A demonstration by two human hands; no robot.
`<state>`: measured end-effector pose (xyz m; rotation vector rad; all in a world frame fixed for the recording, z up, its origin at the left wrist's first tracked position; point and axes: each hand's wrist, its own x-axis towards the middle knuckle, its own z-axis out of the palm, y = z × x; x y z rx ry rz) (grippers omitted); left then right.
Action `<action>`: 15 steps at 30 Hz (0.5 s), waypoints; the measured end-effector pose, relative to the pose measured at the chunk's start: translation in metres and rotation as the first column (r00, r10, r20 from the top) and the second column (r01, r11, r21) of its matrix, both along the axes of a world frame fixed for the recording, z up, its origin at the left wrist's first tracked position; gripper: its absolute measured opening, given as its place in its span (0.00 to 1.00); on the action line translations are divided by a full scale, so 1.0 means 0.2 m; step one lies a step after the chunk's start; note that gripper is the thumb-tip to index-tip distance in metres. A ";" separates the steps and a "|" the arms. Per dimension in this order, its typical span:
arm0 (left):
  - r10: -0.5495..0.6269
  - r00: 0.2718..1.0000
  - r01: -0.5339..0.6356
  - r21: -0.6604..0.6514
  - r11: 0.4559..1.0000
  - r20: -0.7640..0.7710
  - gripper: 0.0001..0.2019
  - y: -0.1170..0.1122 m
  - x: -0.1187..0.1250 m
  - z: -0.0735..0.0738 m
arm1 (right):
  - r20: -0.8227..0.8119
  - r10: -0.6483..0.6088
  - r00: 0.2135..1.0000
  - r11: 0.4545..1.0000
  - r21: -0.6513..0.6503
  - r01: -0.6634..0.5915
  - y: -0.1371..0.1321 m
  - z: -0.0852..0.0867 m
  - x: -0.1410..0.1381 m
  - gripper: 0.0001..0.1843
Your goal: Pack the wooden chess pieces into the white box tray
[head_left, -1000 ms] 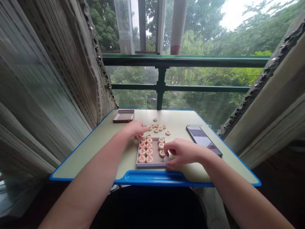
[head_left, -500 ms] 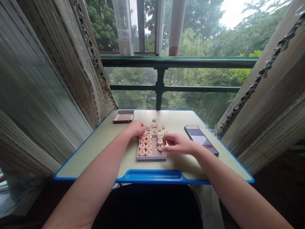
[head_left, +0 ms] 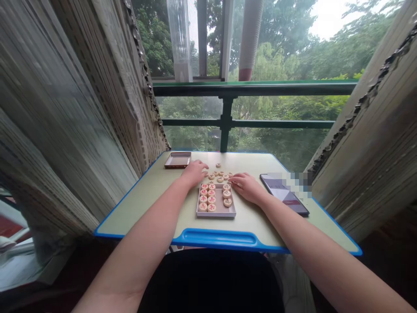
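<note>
A shallow white box (head_left: pixel 216 214) lies on the table, holding round wooden xiangqi pieces. Two columns of red-marked pieces (head_left: pixel 211 200) fill its left side, and three dark-marked pieces (head_left: pixel 227 194) line the right side. Behind the box are several loose pieces (head_left: pixel 220 179), with one piece (head_left: pixel 218 165) farther back. My left hand (head_left: pixel 194 172) is open beside the loose pieces, thumb and fingers apart. To their right, my right hand (head_left: pixel 246 186) is open with fingers stretched out, its fingertips at the nearest pieces and partly covering one.
A brown box lid (head_left: pixel 178 160) rests at the table's back left. On the right lies a phone (head_left: pixel 286 198). The pale table (head_left: pixel 143 204) has a blue edge with a front groove (head_left: pixel 218 237). Curtains hang on both sides, and a green railing (head_left: pixel 254 89) stands behind.
My right hand has left the dark-marked piece in the box's right column and reached back to the loose pieces. My left hand has lifted slightly. The view has shifted left.
</note>
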<state>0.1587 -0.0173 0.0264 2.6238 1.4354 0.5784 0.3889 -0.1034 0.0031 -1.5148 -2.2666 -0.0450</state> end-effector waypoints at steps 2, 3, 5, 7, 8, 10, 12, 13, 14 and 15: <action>0.012 1.000 -0.012 -0.022 1.000 0.004 0.16 0.02 -0.01 -0.02 | 0.004 -0.009 1.000 1.000 0.010 0.009 0.00 0.00 -0.01 0.15; 0.017 1.000 -0.015 -0.055 0.998 0.020 0.17 0.02 -0.01 -0.03 | -0.001 -0.023 1.000 1.000 0.006 0.023 -0.01 0.00 -0.02 0.15; 0.016 0.999 -0.009 -0.130 0.991 0.051 0.18 0.03 -0.01 -0.04 | -0.027 -0.065 0.997 0.998 -0.013 0.065 0.00 0.01 -0.03 0.15; 0.013 0.998 -0.001 -0.176 0.984 0.062 0.17 0.03 -0.01 -0.05 | -0.066 -0.113 0.991 0.993 -0.044 0.111 0.01 0.02 -0.04 0.14; 0.007 0.998 0.004 -0.184 0.983 0.059 0.16 0.03 -0.01 -0.05 | -0.095 -0.141 0.985 0.989 -0.063 0.135 0.02 0.03 -0.05 0.14; -0.009 0.999 0.017 -0.185 0.983 0.047 0.14 0.03 -0.01 -0.05 | -0.158 -0.196 0.968 0.978 -0.106 0.181 0.04 0.04 -0.06 0.11; -0.022 0.999 0.029 -0.180 0.983 0.043 0.13 0.03 -0.01 -0.05 | -0.210 -0.243 0.947 0.966 -0.139 0.217 0.06 0.05 -0.06 0.10; -0.028 0.999 0.035 -0.176 0.984 0.043 0.13 0.03 -0.01 -0.05 | -0.225 -0.257 0.940 0.963 -0.147 0.228 0.07 0.05 -0.06 0.09; -0.033 0.998 0.041 -0.170 0.985 0.046 0.12 0.03 -0.01 -0.05 | -0.234 -0.260 0.937 0.962 -0.151 0.229 0.07 0.05 -0.06 0.09; -0.036 0.998 0.044 -0.162 0.986 0.052 0.12 0.03 0.00 -0.05 | -0.243 -0.253 0.936 0.963 -0.157 0.219 0.07 0.05 -0.05 0.09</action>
